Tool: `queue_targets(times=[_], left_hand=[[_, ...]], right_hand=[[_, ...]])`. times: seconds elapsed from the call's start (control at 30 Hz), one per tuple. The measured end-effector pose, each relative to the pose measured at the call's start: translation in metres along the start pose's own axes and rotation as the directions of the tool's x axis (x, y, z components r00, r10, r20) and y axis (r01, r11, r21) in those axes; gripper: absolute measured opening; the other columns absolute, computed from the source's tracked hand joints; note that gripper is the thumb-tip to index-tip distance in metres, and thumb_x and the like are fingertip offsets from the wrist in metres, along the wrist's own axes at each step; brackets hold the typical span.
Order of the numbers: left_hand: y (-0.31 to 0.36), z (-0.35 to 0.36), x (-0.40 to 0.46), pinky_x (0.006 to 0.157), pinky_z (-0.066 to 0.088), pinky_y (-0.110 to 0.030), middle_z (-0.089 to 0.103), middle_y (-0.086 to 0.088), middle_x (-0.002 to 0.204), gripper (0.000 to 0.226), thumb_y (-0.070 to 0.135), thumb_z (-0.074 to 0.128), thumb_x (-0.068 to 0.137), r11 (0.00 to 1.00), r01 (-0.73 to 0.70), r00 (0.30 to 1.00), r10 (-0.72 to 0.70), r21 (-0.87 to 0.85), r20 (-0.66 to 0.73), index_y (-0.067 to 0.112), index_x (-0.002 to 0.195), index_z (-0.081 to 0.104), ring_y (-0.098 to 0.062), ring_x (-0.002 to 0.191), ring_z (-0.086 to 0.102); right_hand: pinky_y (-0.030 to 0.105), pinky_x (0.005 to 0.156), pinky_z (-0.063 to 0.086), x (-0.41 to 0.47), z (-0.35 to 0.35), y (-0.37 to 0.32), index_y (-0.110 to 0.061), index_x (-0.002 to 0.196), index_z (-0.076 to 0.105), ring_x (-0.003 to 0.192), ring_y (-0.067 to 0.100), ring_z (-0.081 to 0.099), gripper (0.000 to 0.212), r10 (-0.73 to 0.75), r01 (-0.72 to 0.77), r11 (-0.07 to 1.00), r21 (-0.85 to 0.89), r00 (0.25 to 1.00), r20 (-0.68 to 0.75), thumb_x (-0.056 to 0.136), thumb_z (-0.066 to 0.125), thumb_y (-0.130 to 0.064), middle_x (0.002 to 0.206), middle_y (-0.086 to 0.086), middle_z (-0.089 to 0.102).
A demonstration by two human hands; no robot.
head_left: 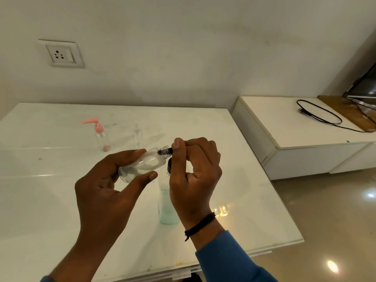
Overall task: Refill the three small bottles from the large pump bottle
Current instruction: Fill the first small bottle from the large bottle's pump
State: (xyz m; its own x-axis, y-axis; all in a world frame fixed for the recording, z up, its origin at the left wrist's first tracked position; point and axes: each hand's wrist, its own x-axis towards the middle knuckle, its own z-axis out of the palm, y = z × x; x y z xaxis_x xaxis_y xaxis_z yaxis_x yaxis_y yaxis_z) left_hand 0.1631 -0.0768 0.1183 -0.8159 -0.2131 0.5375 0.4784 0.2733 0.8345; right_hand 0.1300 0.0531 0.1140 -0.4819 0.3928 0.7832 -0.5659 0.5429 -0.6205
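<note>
1. Bottles: three small ones and one large are in view on the white table (61, 200). Reading left to right follows.
2. At about ten o'clock from the hands stands a small clear bottle with a pink pump (101, 135), upright, apparently empty apart from a pink piece at its bottom.
3. Just right of it, at about eleven o'clock, stands a small clear spray bottle (137, 135), upright and faint against the table; its fill level cannot be told.
4. The left hand (105, 184) grips the third small bottle (142, 165) round its body, thumb below and fingers curled over the top, tilted so its neck points toward two o'clock. White contents show inside.
5. The right hand (193, 171) pinches thumb and forefinger together at the neck, on a dark piece (165, 151), probably a cap or pump collar; other fingers are curled. Whether it is being tightened or loosened cannot be told.
6. Large bottle (167, 206), holding pale green liquid, stands on the table at six o'clock below the held bottle, mostly hidden behind the right wrist.
7. Risks, as judged: the tilted neck could spill contents if the cap is loose; cross-threading could leave a leak; the right forearm sits close to the large bottle and could knock it over.
</note>
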Motion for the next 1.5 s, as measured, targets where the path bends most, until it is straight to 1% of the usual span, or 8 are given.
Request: queue_targets(times=[0.43,0.6,0.7,0.87,1.03,1.2,1.37,1.5], left_hand=[[-0.0008,-0.001,0.0003,0.091,0.052,-0.014,0.07,0.018,0.111,0.043,0.017,0.086,0.068,1.0,-0.014,1.0,0.014,0.008,0.003,0.013,0.108,0.071,-0.005,0.107,0.068],[-0.002,-0.0013,-0.0007,0.092,0.054,-0.018,0.074,0.01,0.107,0.043,0.016,0.087,0.068,1.0,0.013,1.0,-0.013,0.01,-0.009,0.012,0.108,0.072,-0.009,0.105,0.07],[0.0008,-0.002,-0.0001,0.09,0.052,-0.014,0.073,0.018,0.105,0.043,0.02,0.086,0.067,1.0,0.025,1.0,-0.025,-0.002,-0.008,0.018,0.108,0.071,-0.005,0.105,0.069],[-0.0006,-0.0016,0.0,0.092,0.052,-0.015,0.072,0.011,0.109,0.044,0.02,0.086,0.068,1.0,0.009,1.0,-0.009,0.028,-0.003,0.015,0.109,0.071,-0.006,0.106,0.069],[-0.0001,-0.0026,0.0005,0.091,0.053,-0.015,0.072,0.018,0.107,0.044,0.021,0.086,0.067,1.0,0.013,1.0,-0.013,0.002,-0.009,0.017,0.108,0.071,-0.006,0.106,0.069],[0.0007,-0.0005,0.0002,0.092,0.053,-0.017,0.073,0.008,0.108,0.043,0.019,0.086,0.068,1.0,0.008,1.0,-0.008,0.014,-0.009,0.012,0.109,0.072,-0.008,0.105,0.069],[-0.0002,-0.0023,-0.0005,0.092,0.054,-0.018,0.072,0.007,0.109,0.043,0.019,0.086,0.069,1.0,0.014,1.0,-0.014,0.013,-0.01,0.014,0.109,0.071,-0.009,0.105,0.07],[-0.0009,-0.0018,0.0002,0.091,0.053,-0.017,0.072,0.006,0.108,0.044,0.02,0.086,0.069,0.999,0.006,1.0,-0.007,0.036,0.003,0.01,0.11,0.072,-0.008,0.105,0.069]], right_hand=[[0.044,0.062,0.041,0.005,-0.0014,-0.0025,-0.005,0.064,0.063,0.066,0.018,0.051,0.035,-0.035,0.035,0.999,-0.009,0.999,-0.006,0.097,0.061,-0.015,0.066,0.001,0.061],[0.045,0.061,0.042,0.0002,-0.0009,-0.0015,-0.005,0.065,0.063,0.067,0.015,0.051,0.036,-0.012,0.012,1.0,-0.002,1.0,0.007,0.098,0.059,-0.019,0.066,0.001,0.061],[0.043,0.061,0.041,0.0037,-0.0021,-0.005,-0.004,0.064,0.062,0.066,0.015,0.049,0.036,-0.015,0.015,1.0,-0.012,1.0,0.004,0.097,0.06,-0.018,0.065,0.001,0.06],[0.045,0.061,0.042,0.0015,-0.0015,-0.0025,-0.004,0.065,0.064,0.066,0.018,0.052,0.036,-0.01,0.01,1.0,0.003,1.0,0.003,0.098,0.059,-0.018,0.066,0.001,0.061],[0.048,0.06,0.041,0.0063,-0.0009,-0.005,-0.005,0.064,0.061,0.065,0.018,0.05,0.036,-0.027,0.027,1.0,-0.01,1.0,0.009,0.098,0.059,-0.016,0.066,0.0,0.059],[0.049,0.059,0.044,0.001,-0.0007,-0.0014,-0.004,0.067,0.063,0.065,0.018,0.052,0.036,-0.004,0.004,1.0,0.014,1.0,0.007,0.099,0.058,-0.02,0.068,0.002,0.06],[0.049,0.058,0.041,0.0065,-0.0004,-0.0053,-0.005,0.065,0.06,0.063,0.019,0.049,0.035,-0.019,0.019,1.0,0.005,1.0,0.012,0.098,0.059,-0.016,0.065,0.001,0.058],[0.048,0.059,0.042,0.0017,-0.0009,-0.0036,-0.005,0.066,0.061,0.064,0.017,0.051,0.034,-0.006,0.006,1.0,0.0,1.0,0.0,0.098,0.059,-0.017,0.067,0.001,0.059]])
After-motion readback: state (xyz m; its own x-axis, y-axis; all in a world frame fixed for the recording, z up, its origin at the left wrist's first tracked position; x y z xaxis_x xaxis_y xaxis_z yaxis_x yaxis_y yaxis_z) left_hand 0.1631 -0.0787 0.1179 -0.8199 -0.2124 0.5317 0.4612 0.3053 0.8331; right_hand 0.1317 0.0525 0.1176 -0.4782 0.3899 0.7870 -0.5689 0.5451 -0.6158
